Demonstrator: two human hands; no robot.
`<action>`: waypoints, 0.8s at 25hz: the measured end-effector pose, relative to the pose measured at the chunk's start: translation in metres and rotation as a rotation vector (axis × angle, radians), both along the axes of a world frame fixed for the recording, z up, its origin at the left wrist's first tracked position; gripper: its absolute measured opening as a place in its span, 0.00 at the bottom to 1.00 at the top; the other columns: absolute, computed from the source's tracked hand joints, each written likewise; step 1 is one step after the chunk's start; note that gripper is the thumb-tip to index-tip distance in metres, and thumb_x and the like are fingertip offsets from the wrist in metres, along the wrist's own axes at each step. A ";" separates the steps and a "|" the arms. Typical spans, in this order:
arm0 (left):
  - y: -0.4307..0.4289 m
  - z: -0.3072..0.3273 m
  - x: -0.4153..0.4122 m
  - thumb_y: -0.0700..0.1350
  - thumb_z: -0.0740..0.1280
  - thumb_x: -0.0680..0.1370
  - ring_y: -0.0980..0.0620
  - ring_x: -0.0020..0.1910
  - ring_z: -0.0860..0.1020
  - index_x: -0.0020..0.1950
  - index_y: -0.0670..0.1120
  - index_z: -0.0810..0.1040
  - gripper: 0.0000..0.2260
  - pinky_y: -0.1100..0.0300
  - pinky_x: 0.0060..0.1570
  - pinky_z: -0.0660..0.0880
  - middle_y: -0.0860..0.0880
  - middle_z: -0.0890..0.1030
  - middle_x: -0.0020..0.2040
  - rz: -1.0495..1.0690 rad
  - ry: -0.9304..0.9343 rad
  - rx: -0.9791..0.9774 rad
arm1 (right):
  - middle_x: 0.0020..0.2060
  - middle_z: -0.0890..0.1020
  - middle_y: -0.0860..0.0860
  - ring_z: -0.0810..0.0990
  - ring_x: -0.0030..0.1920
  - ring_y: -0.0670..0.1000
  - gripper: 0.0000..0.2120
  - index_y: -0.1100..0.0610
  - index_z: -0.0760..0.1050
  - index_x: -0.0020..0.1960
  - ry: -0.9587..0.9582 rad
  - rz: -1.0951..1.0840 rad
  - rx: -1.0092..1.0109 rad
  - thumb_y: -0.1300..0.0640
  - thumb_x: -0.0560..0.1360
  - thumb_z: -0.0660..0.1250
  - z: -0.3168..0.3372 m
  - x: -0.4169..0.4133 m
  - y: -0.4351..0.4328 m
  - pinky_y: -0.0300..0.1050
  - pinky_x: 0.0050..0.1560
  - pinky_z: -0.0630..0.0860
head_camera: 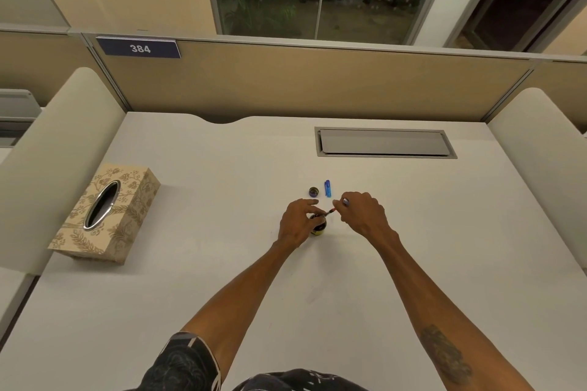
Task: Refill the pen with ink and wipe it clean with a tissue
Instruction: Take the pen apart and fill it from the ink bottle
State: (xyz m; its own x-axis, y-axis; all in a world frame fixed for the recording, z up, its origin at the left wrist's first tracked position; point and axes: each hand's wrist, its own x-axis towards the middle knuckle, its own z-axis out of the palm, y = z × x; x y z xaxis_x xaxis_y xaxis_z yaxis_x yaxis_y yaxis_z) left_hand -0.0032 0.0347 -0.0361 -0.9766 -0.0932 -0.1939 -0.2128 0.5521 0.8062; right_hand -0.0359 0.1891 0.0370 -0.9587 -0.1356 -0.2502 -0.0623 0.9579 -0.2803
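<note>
A small dark ink bottle (318, 227) with a yellow label stands open on the white desk (222, 263). My left hand (297, 225) grips it from the left. My right hand (362, 214) pinches the thin pen part (332, 211) and holds it slanted, its tip at the bottle's mouth. The bottle's round cap (313, 191) lies just behind, and a blue pen piece (327, 188) lies beside it. A patterned beige tissue box (106, 214) sits at the left of the desk.
A grey cable hatch (384, 142) is set into the desk at the back right. A beige partition (317, 82) with a "384" sign (139, 48) closes the far edge. White side panels (63, 142) flank the desk.
</note>
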 end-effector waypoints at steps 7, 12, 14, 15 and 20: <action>0.000 0.000 -0.001 0.47 0.74 0.74 0.50 0.67 0.73 0.55 0.48 0.86 0.10 0.57 0.63 0.66 0.50 0.79 0.67 -0.002 0.002 -0.003 | 0.46 0.84 0.52 0.82 0.46 0.53 0.08 0.54 0.79 0.52 -0.045 0.031 -0.039 0.51 0.78 0.65 0.006 -0.005 0.001 0.48 0.49 0.80; -0.001 0.000 0.000 0.46 0.74 0.74 0.51 0.67 0.73 0.54 0.48 0.87 0.10 0.55 0.63 0.68 0.50 0.79 0.66 0.000 0.008 0.024 | 0.40 0.85 0.53 0.81 0.40 0.53 0.14 0.56 0.77 0.43 -0.003 -0.020 0.014 0.48 0.80 0.59 0.004 0.000 -0.004 0.45 0.41 0.76; -0.001 -0.001 0.001 0.47 0.74 0.74 0.51 0.67 0.73 0.54 0.49 0.87 0.10 0.56 0.62 0.67 0.51 0.79 0.66 0.000 0.013 0.032 | 0.38 0.85 0.51 0.82 0.40 0.53 0.18 0.55 0.76 0.43 -0.024 -0.035 -0.009 0.43 0.80 0.58 0.001 0.000 -0.002 0.45 0.42 0.76; -0.001 -0.001 0.001 0.47 0.74 0.74 0.51 0.67 0.73 0.54 0.49 0.87 0.10 0.56 0.62 0.67 0.51 0.79 0.66 0.003 0.012 0.033 | 0.39 0.84 0.50 0.82 0.41 0.53 0.17 0.54 0.76 0.45 -0.037 -0.036 -0.037 0.41 0.79 0.59 0.001 -0.001 -0.001 0.45 0.43 0.76; 0.000 -0.001 0.000 0.46 0.74 0.74 0.51 0.67 0.73 0.54 0.48 0.87 0.10 0.58 0.61 0.66 0.51 0.79 0.66 -0.001 0.014 0.027 | 0.45 0.85 0.51 0.83 0.45 0.53 0.08 0.53 0.78 0.51 -0.026 0.038 -0.034 0.51 0.78 0.64 0.005 -0.004 0.002 0.48 0.47 0.79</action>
